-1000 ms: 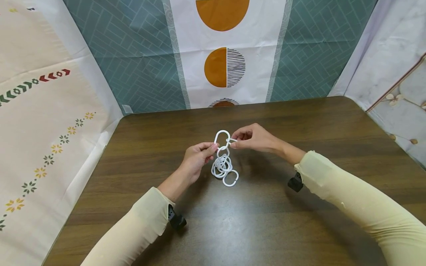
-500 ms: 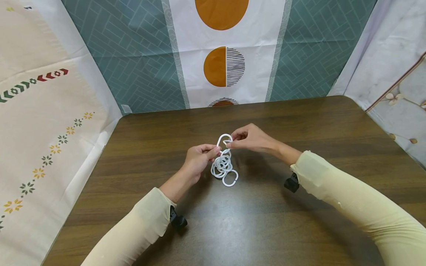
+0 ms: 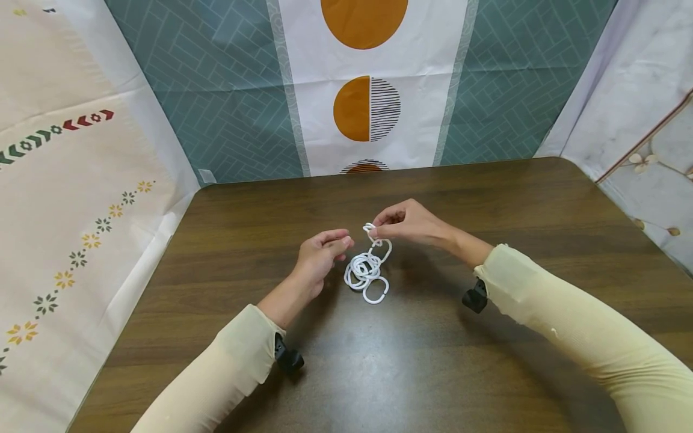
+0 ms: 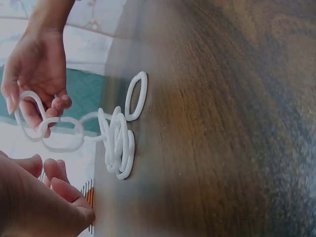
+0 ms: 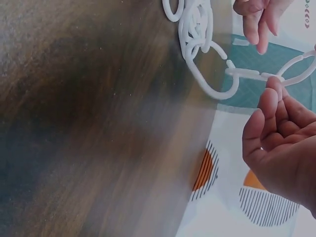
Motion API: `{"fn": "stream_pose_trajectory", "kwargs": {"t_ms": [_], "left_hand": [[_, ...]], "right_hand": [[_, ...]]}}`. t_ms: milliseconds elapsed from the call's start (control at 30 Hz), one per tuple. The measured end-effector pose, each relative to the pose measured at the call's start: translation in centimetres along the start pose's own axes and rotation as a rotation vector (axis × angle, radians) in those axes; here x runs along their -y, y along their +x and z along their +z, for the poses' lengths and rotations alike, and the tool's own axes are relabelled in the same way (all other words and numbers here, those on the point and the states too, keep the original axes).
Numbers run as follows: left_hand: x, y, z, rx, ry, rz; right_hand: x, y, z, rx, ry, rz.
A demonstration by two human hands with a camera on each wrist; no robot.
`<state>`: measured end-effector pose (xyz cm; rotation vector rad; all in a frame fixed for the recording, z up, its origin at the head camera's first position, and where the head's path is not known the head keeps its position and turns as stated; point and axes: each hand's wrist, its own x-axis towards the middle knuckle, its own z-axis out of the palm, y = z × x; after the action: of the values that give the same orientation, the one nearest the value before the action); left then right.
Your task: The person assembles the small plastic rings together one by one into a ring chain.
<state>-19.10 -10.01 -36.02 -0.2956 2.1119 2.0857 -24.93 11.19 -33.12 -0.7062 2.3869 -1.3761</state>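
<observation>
A chain of white plastic split rings, like shower curtain rings, hangs from my right hand (image 3: 408, 222). Thumb and fingertips pinch the top ring (image 4: 30, 93). Lower rings lead down to a heap of linked rings (image 3: 364, 257) on the table, with one ring (image 3: 376, 302) lying flat at the near side. To the left of the chain, my left hand (image 3: 322, 255) is held in the air, its fingers loosely bent and holding nothing. The right wrist view shows a gap between its fingers and the rings.
The brown wooden table (image 3: 243, 252) extends on all sides of the ring heap. Behind it hangs a teal and white cloth (image 3: 238, 108) with orange circles. Patterned cloths hang at the left and right. A black wrist camera (image 3: 289, 358) sits near the left cuff.
My left hand has let go of the rings and moved slightly left. My right hand holds the top ring, and the upper rings now hang below it, shifted to the right.
</observation>
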Motion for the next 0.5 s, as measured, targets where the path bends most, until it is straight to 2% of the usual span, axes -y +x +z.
{"fn": "stream_pose_trajectory", "kwargs": {"t_ms": [100, 300, 500], "left_hand": [[0.1, 0.1, 0.1, 0.01, 0.004, 0.021], [0.1, 0.2, 0.7, 0.016, 0.002, 0.1], [0.0, 0.2, 0.9, 0.018, -0.034, 0.101]], "right_hand": [[0.0, 0.1, 0.2, 0.013, 0.003, -0.001], [0.0, 0.1, 0.7, 0.043, -0.003, -0.034], [0.0, -0.1, 1.2, 0.096, 0.042, -0.05]]}}
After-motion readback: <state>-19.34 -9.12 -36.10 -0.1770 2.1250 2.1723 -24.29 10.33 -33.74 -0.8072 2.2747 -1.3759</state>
